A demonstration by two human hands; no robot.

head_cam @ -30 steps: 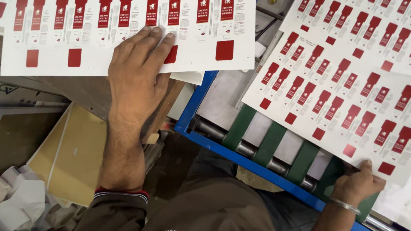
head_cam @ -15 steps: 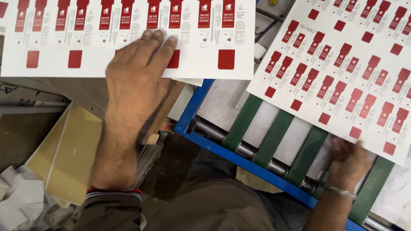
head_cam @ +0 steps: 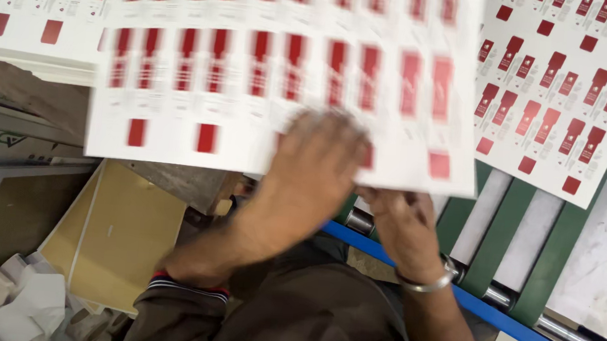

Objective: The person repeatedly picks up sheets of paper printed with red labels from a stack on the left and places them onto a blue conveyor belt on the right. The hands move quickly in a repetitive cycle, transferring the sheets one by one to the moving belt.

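A large white printed sheet (head_cam: 253, 81) with rows of red label shapes is in mid-air across the upper middle, blurred by motion. My left hand (head_cam: 314, 168) lies on its lower edge with the fingers spread over the print. Just to the right, my right hand (head_cam: 399, 227) grips the same edge from below, its fingers hidden under the paper; a metal bracelet (head_cam: 424, 282) is on that wrist. At the upper left, the sheet partly covers a stack of like sheets (head_cam: 37, 9). Another printed sheet (head_cam: 558, 89) rests on the conveyor at the right.
The conveyor has green belts (head_cam: 498, 234), metal rollers and a blue frame (head_cam: 520, 324) running to the lower right. A yellow board (head_cam: 121, 236) leans at the lower left, with crumpled white paper (head_cam: 16, 307) beside it.
My right hand left the conveyor's edge and came left with a sheet. My left hand moved off the stack to meet it, and the sheet now swings left over the stack.
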